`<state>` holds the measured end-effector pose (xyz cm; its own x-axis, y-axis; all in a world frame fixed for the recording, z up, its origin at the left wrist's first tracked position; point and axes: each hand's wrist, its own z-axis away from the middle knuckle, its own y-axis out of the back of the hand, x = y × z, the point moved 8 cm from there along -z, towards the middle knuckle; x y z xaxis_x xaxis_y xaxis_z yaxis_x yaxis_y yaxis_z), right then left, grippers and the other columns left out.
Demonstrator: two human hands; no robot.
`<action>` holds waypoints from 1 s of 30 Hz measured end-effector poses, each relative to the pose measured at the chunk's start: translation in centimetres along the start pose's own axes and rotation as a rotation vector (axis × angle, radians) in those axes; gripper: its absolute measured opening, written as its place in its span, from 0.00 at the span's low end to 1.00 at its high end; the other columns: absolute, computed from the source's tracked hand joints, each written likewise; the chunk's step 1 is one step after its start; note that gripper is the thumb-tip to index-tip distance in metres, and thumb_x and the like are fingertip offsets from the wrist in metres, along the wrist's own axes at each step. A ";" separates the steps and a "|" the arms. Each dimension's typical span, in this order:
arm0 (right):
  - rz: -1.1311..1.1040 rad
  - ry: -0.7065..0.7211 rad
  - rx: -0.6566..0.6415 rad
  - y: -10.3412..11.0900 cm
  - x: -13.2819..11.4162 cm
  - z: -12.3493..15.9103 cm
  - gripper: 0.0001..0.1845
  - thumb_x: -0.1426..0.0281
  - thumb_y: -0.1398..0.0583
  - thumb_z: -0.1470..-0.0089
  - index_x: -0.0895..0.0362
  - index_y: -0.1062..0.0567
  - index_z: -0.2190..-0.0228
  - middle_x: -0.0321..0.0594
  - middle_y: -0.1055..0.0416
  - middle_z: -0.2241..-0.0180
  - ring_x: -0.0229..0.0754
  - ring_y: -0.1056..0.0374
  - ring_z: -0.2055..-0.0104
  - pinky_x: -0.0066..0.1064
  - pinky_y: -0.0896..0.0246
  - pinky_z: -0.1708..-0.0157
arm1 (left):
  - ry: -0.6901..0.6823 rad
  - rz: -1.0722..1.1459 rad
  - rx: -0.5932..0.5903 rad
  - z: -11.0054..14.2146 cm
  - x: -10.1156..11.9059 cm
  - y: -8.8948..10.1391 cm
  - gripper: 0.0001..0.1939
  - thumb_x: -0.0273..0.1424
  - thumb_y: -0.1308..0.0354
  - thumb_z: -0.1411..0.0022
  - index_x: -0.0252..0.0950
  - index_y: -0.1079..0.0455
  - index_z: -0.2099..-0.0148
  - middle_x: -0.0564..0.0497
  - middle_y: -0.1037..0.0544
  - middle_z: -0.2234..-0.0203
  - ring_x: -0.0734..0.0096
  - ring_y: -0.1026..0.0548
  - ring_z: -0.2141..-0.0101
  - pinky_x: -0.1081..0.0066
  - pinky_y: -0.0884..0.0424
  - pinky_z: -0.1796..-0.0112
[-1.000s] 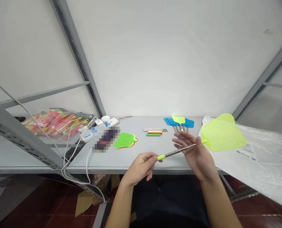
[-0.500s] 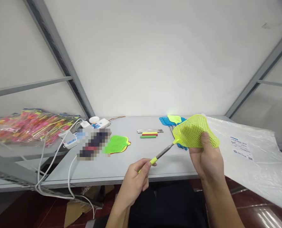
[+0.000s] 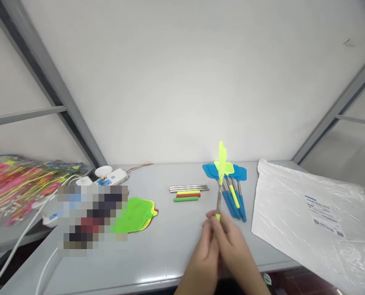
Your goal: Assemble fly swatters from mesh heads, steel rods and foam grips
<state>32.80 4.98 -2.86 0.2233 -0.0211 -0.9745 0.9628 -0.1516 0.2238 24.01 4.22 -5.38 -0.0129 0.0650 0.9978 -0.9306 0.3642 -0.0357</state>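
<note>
The **left hand** (image 3: 204,250) and the **right hand** (image 3: 235,246) come together at the near edge of the view, over the grey **table** (image 3: 158,262). The right hand's **fingers** (image 3: 222,225) are closed around the yellow grip of a **fly swatter** (image 3: 219,200). The left hand presses close beside them, but its fingers are partly hidden, so I cannot tell if it also has hold. The swatter stands almost upright above the fingers, with its metal shaft rising and its yellow-green head turned edge-on.

Behind the swatter lie the **blue swatters** (image 3: 233,200), a bundle with one yellow head among them. Left of this bundle are **metal rods** (image 3: 188,188) and **foam grips** (image 3: 187,196) in yellow, red and green. Farther left is a **green swatter** (image 3: 136,215) on top of a yellow and a red one. Beside it, a **blurred patch** (image 3: 92,217) hides what is there. Beyond the patch are a **power strip** (image 3: 111,177) and a **pink pack** (image 3: 16,184), which the frame cuts off. Right of the bundle lies a **plastic bag** (image 3: 296,221) with a printed **label** (image 3: 324,215); the frame cuts off its corner. The table's far edge meets a white **wall** (image 3: 182,82), crossed by grey **steel posts** (image 3: 44,78).
</note>
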 end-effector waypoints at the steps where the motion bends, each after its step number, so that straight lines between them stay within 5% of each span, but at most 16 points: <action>1: 0.101 -0.004 0.055 1.4 0.1 -0.7 0.23 0.52 0.51 0.38 0.56 0.29 0.55 0.41 0.25 0.68 0.46 0.27 0.64 0.34 0.33 0.64 | -0.079 -0.110 -0.045 -0.6 0.7 -0.4 0.20 0.41 0.53 0.31 0.40 0.34 0.42 0.45 0.26 0.61 0.64 0.27 0.61 0.65 0.27 0.57; 5: 0.477 -0.110 0.294 8.5 -0.5 -4.0 0.27 0.53 0.56 0.37 0.56 0.38 0.45 0.36 0.29 0.77 0.46 0.30 0.74 0.33 0.40 0.73 | -0.375 -0.470 -0.251 -2.1 3.7 -0.5 0.15 0.31 0.52 0.33 0.39 0.28 0.49 0.44 0.28 0.52 0.60 0.32 0.49 0.60 0.35 0.46; 8: 0.749 -0.235 0.324 11.5 -0.2 -6.7 0.25 0.57 0.58 0.36 0.57 0.40 0.45 0.40 0.27 0.74 0.48 0.28 0.70 0.33 0.41 0.71 | -0.396 -0.577 -0.239 -3.5 4.8 2.2 0.14 0.30 0.54 0.31 0.38 0.29 0.50 0.45 0.26 0.55 0.64 0.29 0.52 0.64 0.32 0.49; 12: 0.964 -0.318 0.224 11.7 1.6 -10.2 0.19 0.62 0.56 0.36 0.58 0.33 0.53 0.48 0.25 0.68 0.51 0.27 0.64 0.34 0.41 0.68 | -0.402 -0.648 -0.067 -4.9 5.3 6.9 0.11 0.31 0.53 0.31 0.40 0.30 0.55 0.46 0.26 0.58 0.64 0.28 0.56 0.66 0.31 0.53; 17: 1.027 -0.345 0.190 11.0 2.8 -12.4 0.21 0.66 0.57 0.36 0.60 0.35 0.48 0.51 0.25 0.68 0.53 0.26 0.64 0.36 0.41 0.68 | -0.388 -0.585 0.123 -5.1 5.0 10.1 0.09 0.33 0.51 0.32 0.41 0.30 0.60 0.47 0.25 0.63 0.61 0.27 0.60 0.65 0.31 0.56; 20: 1.075 -0.346 0.155 10.5 2.7 -12.6 0.22 0.65 0.57 0.37 0.59 0.36 0.47 0.52 0.24 0.68 0.55 0.26 0.64 0.38 0.41 0.69 | -0.350 -0.526 0.193 -5.0 4.8 10.5 0.08 0.33 0.50 0.33 0.41 0.30 0.62 0.48 0.25 0.65 0.61 0.28 0.61 0.65 0.31 0.57; 25: 1.130 -0.355 0.115 10.2 2.9 -12.2 0.24 0.61 0.58 0.36 0.57 0.36 0.46 0.52 0.24 0.66 0.57 0.26 0.65 0.40 0.40 0.70 | -0.354 -0.550 0.095 -5.2 4.7 9.5 0.09 0.30 0.51 0.33 0.41 0.30 0.61 0.47 0.25 0.65 0.62 0.28 0.62 0.67 0.31 0.59; 30: 1.161 -0.282 0.145 10.7 2.2 -11.7 0.26 0.57 0.59 0.36 0.55 0.32 0.49 0.51 0.26 0.57 0.57 0.27 0.60 0.40 0.38 0.69 | -0.328 -0.544 0.132 -5.1 4.8 9.7 0.10 0.30 0.53 0.32 0.40 0.30 0.62 0.47 0.26 0.66 0.63 0.28 0.63 0.67 0.32 0.61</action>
<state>45.36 14.86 -2.45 0.8870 -0.4311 -0.1658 0.1797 -0.0085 0.9837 16.80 12.78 -1.21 0.3813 -0.3917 0.8374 -0.8726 0.1467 0.4660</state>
